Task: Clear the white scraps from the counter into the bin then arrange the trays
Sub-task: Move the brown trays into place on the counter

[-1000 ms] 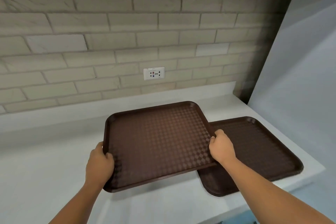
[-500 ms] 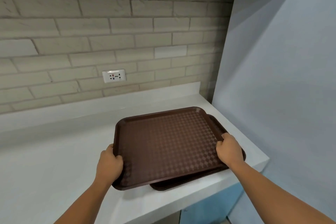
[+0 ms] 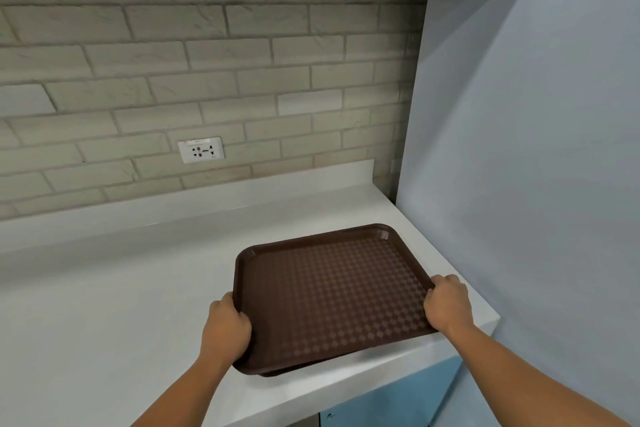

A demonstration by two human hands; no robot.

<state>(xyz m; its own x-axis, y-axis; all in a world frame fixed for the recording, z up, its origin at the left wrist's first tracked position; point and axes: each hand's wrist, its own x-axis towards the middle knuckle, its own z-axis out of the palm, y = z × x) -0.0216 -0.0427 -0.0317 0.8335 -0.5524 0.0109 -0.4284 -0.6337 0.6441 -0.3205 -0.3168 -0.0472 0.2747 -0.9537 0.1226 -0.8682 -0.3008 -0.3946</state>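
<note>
both hands, left hand (image 3: 225,331) and right hand (image 3: 448,307) gripping the top tray's (image 3: 332,291) edges, are now settling it squarely over the lower tray (image 3: 277,373), finishing the stacking, no scraps showing on the counter (image 3: 104,305).

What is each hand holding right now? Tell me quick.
Left hand: grips the brown tray by its left edge.
Right hand: grips the same tray's right edge.

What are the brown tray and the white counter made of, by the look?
Brown tray: probably moulded plastic, matte to low sheen. The signs are the fine checker texture pressed into its floor, the rounded corners and the raised one-piece rim.
White counter: a smooth, seamless slab with a soft satin sheen and a matching upstand at the back. It could be solid surface or laminate; the view does not settle which.
</note>
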